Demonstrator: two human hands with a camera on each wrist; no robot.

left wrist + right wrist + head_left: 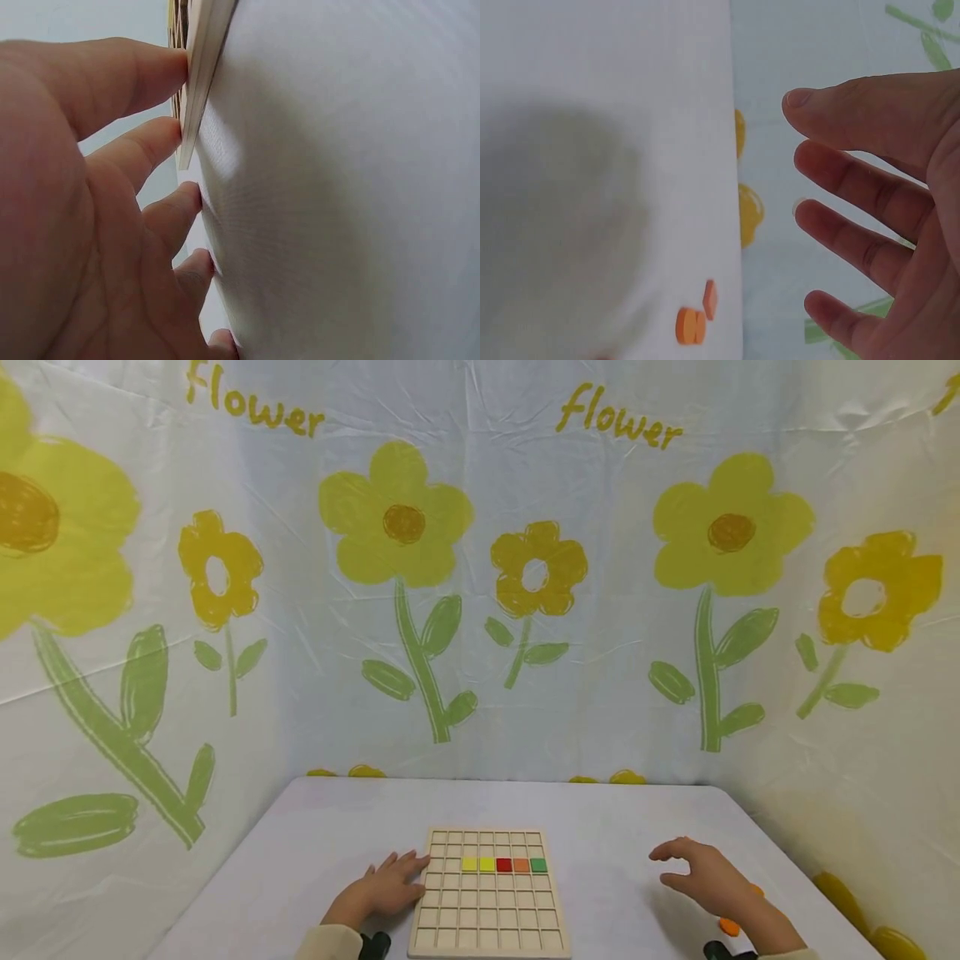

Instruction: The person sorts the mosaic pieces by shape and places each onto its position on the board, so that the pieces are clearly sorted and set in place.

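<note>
One smooth white table (615, 827) carries a pale wooden gridded board (487, 916). The left hand (384, 888), grip spread, touches its left edge; the right hand (705, 872), grip loosely spread, hangs right of it. Five flat, square tiles (504, 865) fill cells; chunky orange pieces (690, 326) lie at right.
</note>
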